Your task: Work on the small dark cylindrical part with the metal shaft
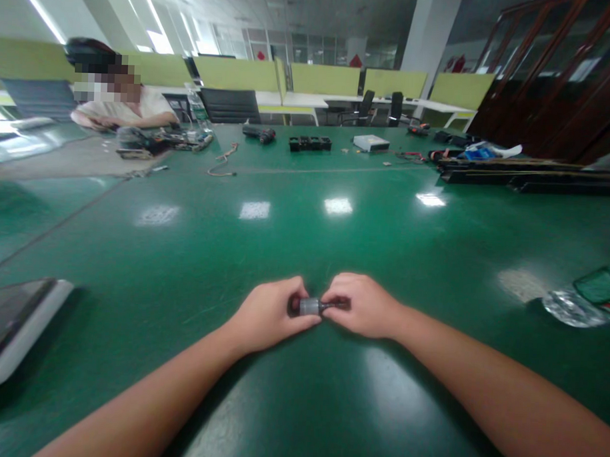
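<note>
A small dark cylindrical object with a grey middle band [309,306] lies level between my two hands, just over the green table [305,235]. My left hand [274,314] is closed around its left end, thumb and fingers on either side of the grey band. On the right, my right hand [365,304] pinches the thin dark part that extends from the object. The fingertips of both hands are close together. What the right fingers cover is hidden, and the object's fine details are blurred.
A grey-and-white device [26,325] sits at the left edge, a clear plastic bottle [582,305] at the right. Black boxes [310,143], a silver box [370,143] and black rails [517,176] line the far side. A person [124,105] sits at the far left.
</note>
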Motion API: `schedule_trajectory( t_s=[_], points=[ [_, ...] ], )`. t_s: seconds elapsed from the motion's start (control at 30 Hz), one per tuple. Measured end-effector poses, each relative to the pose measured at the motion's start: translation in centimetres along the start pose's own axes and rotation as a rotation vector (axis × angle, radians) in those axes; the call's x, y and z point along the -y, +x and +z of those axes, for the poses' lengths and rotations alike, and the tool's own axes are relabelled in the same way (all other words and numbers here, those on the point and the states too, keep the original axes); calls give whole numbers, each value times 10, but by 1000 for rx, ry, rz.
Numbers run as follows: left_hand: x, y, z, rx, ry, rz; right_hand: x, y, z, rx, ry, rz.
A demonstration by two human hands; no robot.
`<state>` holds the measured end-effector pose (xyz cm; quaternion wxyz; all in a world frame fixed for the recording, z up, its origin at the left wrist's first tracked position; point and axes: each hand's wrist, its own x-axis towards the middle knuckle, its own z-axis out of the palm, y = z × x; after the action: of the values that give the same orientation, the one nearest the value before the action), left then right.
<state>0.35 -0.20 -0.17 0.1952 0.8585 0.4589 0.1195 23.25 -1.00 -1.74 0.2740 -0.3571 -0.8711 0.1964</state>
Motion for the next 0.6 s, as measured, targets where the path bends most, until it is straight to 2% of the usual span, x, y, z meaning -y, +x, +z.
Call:
schedule_trajectory(
  t_s=[0.6],
  points=[
    [-1, 0, -1, -3, 3, -4, 0, -2, -4, 31, -1, 20]
  ],
)
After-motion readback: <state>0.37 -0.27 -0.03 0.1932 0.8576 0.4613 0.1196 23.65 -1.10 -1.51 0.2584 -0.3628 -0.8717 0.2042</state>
